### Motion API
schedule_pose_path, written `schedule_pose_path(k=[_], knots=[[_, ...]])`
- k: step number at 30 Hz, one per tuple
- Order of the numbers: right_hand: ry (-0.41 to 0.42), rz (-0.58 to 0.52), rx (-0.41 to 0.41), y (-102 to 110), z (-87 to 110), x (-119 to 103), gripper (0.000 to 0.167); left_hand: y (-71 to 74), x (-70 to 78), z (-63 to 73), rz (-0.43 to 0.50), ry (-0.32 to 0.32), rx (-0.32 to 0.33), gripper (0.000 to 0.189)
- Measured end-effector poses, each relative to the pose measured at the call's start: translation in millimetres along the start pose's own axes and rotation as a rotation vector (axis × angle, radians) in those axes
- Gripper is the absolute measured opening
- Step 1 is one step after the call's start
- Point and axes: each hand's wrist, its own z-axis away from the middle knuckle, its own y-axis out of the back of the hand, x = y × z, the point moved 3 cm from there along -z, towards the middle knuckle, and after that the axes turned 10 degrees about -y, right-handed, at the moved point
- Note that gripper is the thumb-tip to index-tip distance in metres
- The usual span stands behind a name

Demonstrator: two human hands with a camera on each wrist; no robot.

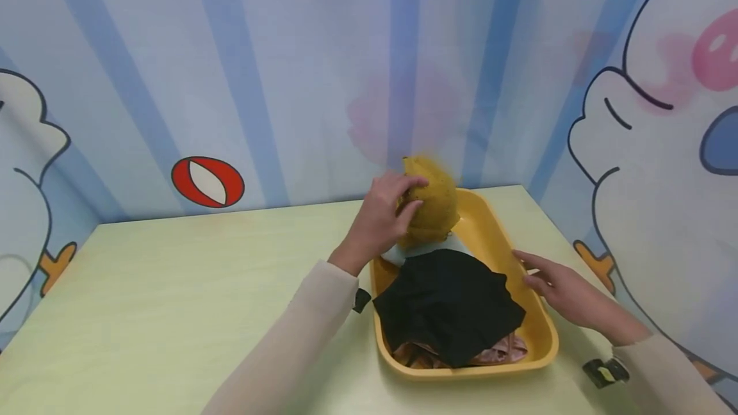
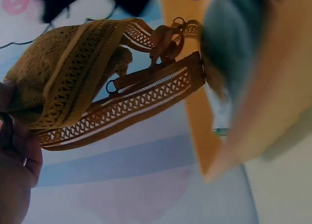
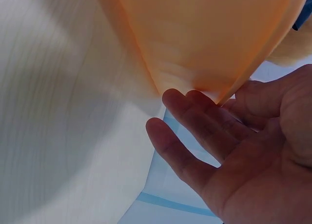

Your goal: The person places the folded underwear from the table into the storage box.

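My left hand [image 1: 383, 207] pinches a mustard-yellow lace bra [image 1: 431, 200] and holds it up over the far end of a yellow plastic tray [image 1: 498, 239]. In the left wrist view the lace bra [image 2: 73, 72] hangs from the fingertips, its openwork band and strap rings showing. My right hand [image 1: 562, 290] grips the tray's right rim. Close up in the right wrist view, the thumb of that hand [image 3: 253, 136] lies over the rim and the fingers are along the outer wall. Black cloth [image 1: 455, 303] covers much of the tray's near half.
Pinkish satin cloth [image 1: 501, 349] shows under the black cloth's front edge, and a whitish piece [image 1: 452, 245] lies behind it. The tray stands on a pale yellow-green table [image 1: 230, 312]. A striped cartoon backdrop [image 1: 311, 82] rises at the table's back edge.
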Motion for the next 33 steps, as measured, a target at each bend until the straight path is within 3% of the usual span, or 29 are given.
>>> schedule_pose_path(k=[4,8,11,18,21,25,33], knots=[[-0.019,0.015,0.002,-1.5,-0.4,-2.0,0.05,-11.9,-12.8,14.8,-0.045,0.146,-0.103,0.025],[-0.031,0.024,0.005,-1.8,0.0,-3.3,0.049,-18.5,-25.4,28.7,-0.066,0.372,-0.248,0.028],[-0.032,0.025,0.002,-1.3,1.0,-4.6,0.049,-20.3,-31.6,35.8,-0.112,0.505,-0.363,0.033],[-0.037,0.015,-0.012,-0.9,1.5,-6.1,0.05,-24.2,-38.7,51.2,-0.212,0.688,-0.533,0.037],[-0.028,0.011,-0.016,-1.4,0.6,-6.4,0.05,-29.0,-40.1,57.6,-0.246,0.713,-0.605,0.037],[-0.027,0.011,-0.022,-2.5,-0.3,-6.6,0.05,-33.5,-39.3,62.5,-0.284,0.691,-0.662,0.034],[-0.012,0.015,-0.03,-3.3,-1.9,-7.2,0.049,-24.2,-35.8,62.4,-0.289,0.664,-0.642,0.036]])
